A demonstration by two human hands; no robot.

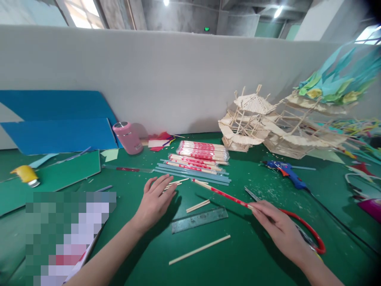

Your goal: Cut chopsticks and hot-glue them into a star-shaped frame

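Note:
My right hand point(275, 224) is closed on the near end of a pair of chopsticks point(228, 196) in a red and clear wrapper, raised slantwise above the table. Red-handled scissors point(311, 230) lie partly hidden behind that hand. With fingers stretched and apart, my left hand point(157, 200) is over a few short pieces of stick point(180, 182), holding nothing. Between the hands are two short stick pieces point(198, 205) and a clear ruler point(199, 220). One longer bare stick point(199, 250) lies nearer to me.
Wrapped chopsticks point(202, 151) and bluish glue sticks point(205, 176) lie mid-table. A blue glue gun point(285, 174) trails its cord on the right, before a stick-built model point(250, 127). Behind on the left are a pink tumbler point(128, 139) and blue boards point(59, 133).

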